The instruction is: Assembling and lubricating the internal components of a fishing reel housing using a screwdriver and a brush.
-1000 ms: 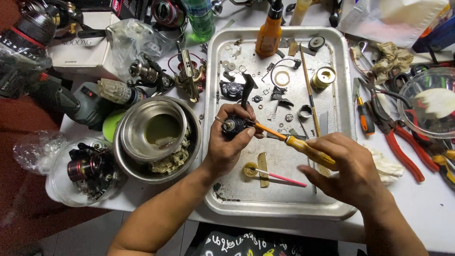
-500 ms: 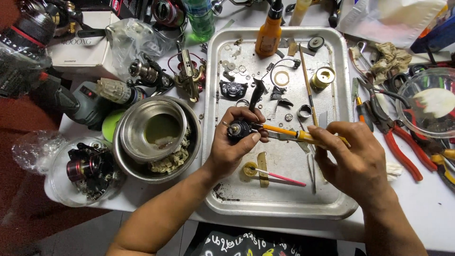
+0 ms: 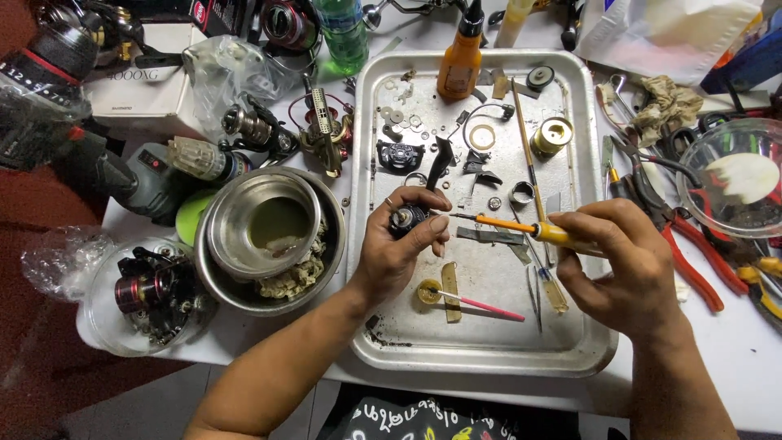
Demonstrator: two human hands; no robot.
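Over a metal tray, my left hand grips a small black reel part. My right hand holds an orange-and-yellow screwdriver by its handle, with the tip pointing left into the black part. Below the hands lie a pink-handled brush with a yellow cap and a pair of tweezers. Small washers, rings, black pieces and a gold spool are scattered on the far half of the tray.
An orange oil bottle stands at the tray's far edge. Nested steel bowls sit left of the tray, with fishing reels and a power drill beyond. Red-handled pliers and a clear bowl are at right.
Both hands and the screwdriver have shifted slightly; my right hand rose and the screwdriver levelled out, with its tip still at the black part.
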